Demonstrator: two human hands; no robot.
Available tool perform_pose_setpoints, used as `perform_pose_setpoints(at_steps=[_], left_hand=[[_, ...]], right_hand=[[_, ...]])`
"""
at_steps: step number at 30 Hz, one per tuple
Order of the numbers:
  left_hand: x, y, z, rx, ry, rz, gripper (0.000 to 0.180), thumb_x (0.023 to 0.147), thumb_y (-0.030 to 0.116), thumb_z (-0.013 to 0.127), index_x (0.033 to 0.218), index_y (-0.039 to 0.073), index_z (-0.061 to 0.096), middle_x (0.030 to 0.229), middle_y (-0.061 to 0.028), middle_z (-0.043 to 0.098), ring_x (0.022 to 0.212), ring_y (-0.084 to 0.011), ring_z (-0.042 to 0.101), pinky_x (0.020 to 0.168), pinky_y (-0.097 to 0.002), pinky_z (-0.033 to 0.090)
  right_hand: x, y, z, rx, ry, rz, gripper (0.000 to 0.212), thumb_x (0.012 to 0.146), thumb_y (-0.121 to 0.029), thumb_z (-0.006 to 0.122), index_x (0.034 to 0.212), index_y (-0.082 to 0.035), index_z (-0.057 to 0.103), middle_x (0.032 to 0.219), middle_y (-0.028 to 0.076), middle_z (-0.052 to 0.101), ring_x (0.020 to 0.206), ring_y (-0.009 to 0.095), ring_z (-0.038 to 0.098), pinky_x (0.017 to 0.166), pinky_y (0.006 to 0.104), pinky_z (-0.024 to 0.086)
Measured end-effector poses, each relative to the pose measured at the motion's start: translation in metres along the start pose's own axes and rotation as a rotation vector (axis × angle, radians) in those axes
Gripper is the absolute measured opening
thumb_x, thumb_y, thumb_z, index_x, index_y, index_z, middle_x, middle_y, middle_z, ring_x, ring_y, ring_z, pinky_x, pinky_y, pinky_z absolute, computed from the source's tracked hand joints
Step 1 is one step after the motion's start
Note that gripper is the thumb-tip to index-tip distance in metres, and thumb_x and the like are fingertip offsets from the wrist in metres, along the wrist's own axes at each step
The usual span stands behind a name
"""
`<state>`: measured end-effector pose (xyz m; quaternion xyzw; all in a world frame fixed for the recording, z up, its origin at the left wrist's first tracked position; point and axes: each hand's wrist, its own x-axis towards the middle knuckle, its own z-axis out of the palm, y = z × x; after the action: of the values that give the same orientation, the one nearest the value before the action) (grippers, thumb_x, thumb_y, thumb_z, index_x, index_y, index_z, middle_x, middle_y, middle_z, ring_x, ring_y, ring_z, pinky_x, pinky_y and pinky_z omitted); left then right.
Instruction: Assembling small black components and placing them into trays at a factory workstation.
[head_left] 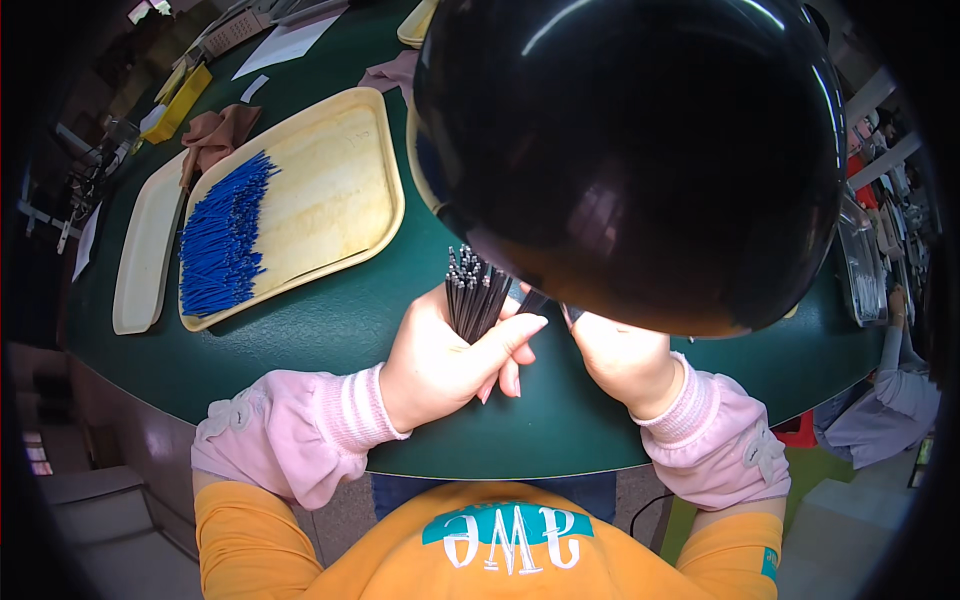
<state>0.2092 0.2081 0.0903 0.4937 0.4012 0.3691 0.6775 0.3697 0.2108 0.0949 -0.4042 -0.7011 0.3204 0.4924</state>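
Observation:
My left hand (435, 355) is closed around a bundle of short black wires (474, 305) with silvery metal ends pointing up and away from me. Its thumb lies across the bundle. Close by on the right, my right hand (625, 358) is curled, with something dark at its fingertips; most of its fingers are hidden under a large glossy black dome (640, 180), which looks like a lamp shade. On the left, a cream tray (335, 190) holds many blue wires (222, 240) piled along its left side.
The green table (300, 380) curves around me. A second pale tray (145, 255) sits left of the first, beside a brown cloth (215, 135). Farther back are a yellow bin (182, 103) and white paper (290, 45). Another person's sleeve (905, 385) shows at the far right.

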Motion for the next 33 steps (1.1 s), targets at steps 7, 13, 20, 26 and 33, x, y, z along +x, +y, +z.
perform_pose_setpoints(at_steps=[7, 13, 20, 26, 33], left_hand=[[0.0, -0.002, 0.004, -0.01, -0.023, 0.022, 0.012, 0.08, 0.008, 0.054, 0.073, -0.001, 0.051, 0.057, -0.0066, 0.055, 0.04, -0.0081, 0.051, 0.035, -0.0173, 0.036], [0.004, 0.0, -0.003, -0.056, -0.063, -0.031, 0.017, 0.083, 0.011, 0.05, 0.07, -0.001, 0.051, 0.056, -0.0069, 0.054, 0.039, -0.0088, 0.051, 0.034, -0.0173, 0.037], [0.003, 0.001, -0.003, -0.091, -0.096, -0.005, 0.017, 0.083, 0.01, 0.048, 0.072, -0.003, 0.05, 0.058, -0.0077, 0.055, 0.042, -0.0097, 0.053, 0.034, -0.0175, 0.037], [0.002, -0.005, -0.003, -0.185, -0.165, 0.011, 0.018, 0.085, 0.015, 0.046, 0.084, -0.002, 0.053, 0.072, -0.0096, 0.057, 0.062, -0.0143, 0.059, 0.056, -0.0228, 0.048], [0.014, -0.016, -0.008, 0.435, -0.138, 0.517, 0.018, 0.084, 0.015, 0.049, 0.075, 0.0, 0.055, 0.073, -0.0043, 0.058, 0.069, -0.0104, 0.053, 0.066, -0.0229, 0.043]], right_hand=[[-0.005, 0.026, 0.001, -0.118, 0.073, -0.175, 0.009, 0.072, 0.004, 0.046, 0.067, 0.003, 0.053, 0.056, 0.006, 0.052, 0.045, 0.011, 0.046, 0.042, 0.0231, 0.034], [0.007, 0.012, -0.002, -0.094, 0.047, -0.21, 0.011, 0.071, 0.007, 0.043, 0.07, 0.003, 0.053, 0.067, 0.008, 0.054, 0.054, 0.013, 0.05, 0.048, 0.0221, 0.038], [-0.007, 0.031, -0.003, 0.681, -0.012, 0.356, 0.013, 0.071, 0.008, 0.042, 0.075, 0.001, 0.052, 0.069, 0.005, 0.053, 0.056, 0.01, 0.048, 0.051, 0.0206, 0.04], [0.002, 0.014, -0.002, 0.815, -0.365, 0.429, 0.02, 0.085, -0.015, 0.042, 0.088, 0.001, 0.052, 0.063, 0.001, 0.045, 0.055, 0.007, 0.038, 0.048, 0.0187, 0.03], [-0.013, 0.051, 0.002, 0.377, 0.145, 0.191, 0.016, 0.086, -0.008, 0.04, 0.082, 0.002, 0.052, 0.062, 0.004, 0.046, 0.057, 0.012, 0.043, 0.06, 0.0265, 0.041]])
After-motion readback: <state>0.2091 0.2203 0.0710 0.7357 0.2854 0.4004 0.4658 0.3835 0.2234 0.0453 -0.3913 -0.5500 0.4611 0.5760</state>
